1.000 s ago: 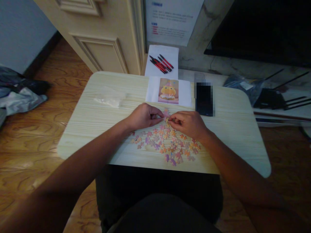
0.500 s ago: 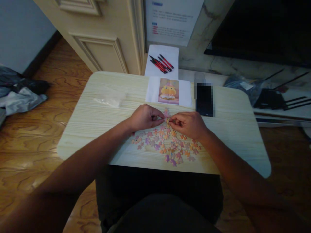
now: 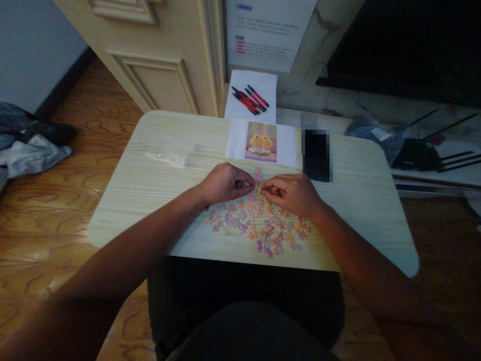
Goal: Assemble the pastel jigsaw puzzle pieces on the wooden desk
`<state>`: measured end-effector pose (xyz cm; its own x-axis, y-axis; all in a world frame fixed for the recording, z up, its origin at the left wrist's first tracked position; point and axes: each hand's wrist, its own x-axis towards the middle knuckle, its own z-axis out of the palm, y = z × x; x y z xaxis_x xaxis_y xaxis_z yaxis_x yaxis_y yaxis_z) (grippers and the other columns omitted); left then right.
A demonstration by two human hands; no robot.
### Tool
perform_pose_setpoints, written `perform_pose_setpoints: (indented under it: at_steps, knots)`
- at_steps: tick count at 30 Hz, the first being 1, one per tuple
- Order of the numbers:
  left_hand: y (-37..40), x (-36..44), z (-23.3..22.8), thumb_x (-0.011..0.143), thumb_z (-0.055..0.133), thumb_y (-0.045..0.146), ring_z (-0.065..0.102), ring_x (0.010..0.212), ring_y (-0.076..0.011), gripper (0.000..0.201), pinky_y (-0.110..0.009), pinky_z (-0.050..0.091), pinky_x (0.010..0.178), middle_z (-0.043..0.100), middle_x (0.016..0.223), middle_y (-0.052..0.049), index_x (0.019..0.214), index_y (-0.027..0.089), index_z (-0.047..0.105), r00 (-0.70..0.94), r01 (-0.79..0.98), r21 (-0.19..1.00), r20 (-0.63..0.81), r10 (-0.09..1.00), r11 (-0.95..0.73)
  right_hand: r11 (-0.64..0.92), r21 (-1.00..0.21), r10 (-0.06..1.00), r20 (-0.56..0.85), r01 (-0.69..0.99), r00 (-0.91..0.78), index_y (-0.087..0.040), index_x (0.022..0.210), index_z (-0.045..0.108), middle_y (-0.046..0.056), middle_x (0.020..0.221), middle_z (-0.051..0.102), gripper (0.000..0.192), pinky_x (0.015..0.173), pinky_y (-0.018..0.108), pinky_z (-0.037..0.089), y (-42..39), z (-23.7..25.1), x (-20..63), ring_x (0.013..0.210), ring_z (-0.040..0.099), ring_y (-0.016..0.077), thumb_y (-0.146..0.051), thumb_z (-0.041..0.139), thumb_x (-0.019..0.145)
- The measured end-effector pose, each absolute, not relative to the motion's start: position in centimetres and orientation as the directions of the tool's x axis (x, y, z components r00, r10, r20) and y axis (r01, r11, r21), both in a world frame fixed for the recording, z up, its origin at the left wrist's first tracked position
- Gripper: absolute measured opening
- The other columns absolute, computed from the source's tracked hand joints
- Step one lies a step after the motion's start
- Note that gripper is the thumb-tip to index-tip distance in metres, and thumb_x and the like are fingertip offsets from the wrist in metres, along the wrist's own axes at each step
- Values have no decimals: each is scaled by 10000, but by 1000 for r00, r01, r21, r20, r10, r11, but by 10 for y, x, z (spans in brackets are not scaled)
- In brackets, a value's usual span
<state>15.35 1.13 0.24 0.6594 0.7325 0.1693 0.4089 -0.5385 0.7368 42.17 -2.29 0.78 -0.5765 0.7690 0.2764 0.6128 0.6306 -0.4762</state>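
Small jigsaw puzzle pieces (image 3: pixel 267 228) in pink, orange and purple lie scattered on the pale wooden table (image 3: pixel 128 185). Above their far end my left hand (image 3: pixel 227 181) is closed in a pinch, thumb and forefinger at a puzzle piece. Facing it, my right hand (image 3: pixel 291 193) pinches at a yellow-orange puzzle piece (image 3: pixel 259 189) between the two sets of fingertips. A pinkish cluster of pieces (image 3: pixel 257 175) lies just beyond the fingers. How the pieces there fit together is too small to make out.
Behind the hands lies a paper with a printed cartoon picture (image 3: pixel 261 142). A black phone (image 3: pixel 316 155) is to its right, and a clear plastic bag (image 3: pixel 173 151) at left. Red and black pens (image 3: pixel 250 99) rest on white paper beyond the table's far edge.
Both hands stay almost in place, fingertips still pinched together over the same spot. The view has shifted very slightly; the scattered pieces look unmoved.
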Motion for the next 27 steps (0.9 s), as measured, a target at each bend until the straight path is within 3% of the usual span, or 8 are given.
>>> perform_pose_setpoints:
  at_steps: [17, 27]
  knots:
    - [10, 153, 1, 953, 715, 277, 596, 538, -105, 191, -242, 407, 564, 761, 674, 20, 978, 200, 888, 685, 374, 716, 216, 696, -590, 607, -513, 784, 260, 607, -564, -222, 962, 841, -8, 764, 788, 100, 668, 291, 482, -21, 8, 424, 642, 686, 144, -264, 750, 959]
    - [12, 150, 0, 978, 666, 297, 606, 536, -108, 237, -255, 409, 566, 771, 692, 7, 981, 205, 885, 644, 451, 619, 273, 715, -643, 567, -501, 819, 258, 654, -513, -222, 915, 833, -23, 704, 767, 76, 643, 282, 480, -18, 12, 440, 596, 669, 134, -269, 774, 927]
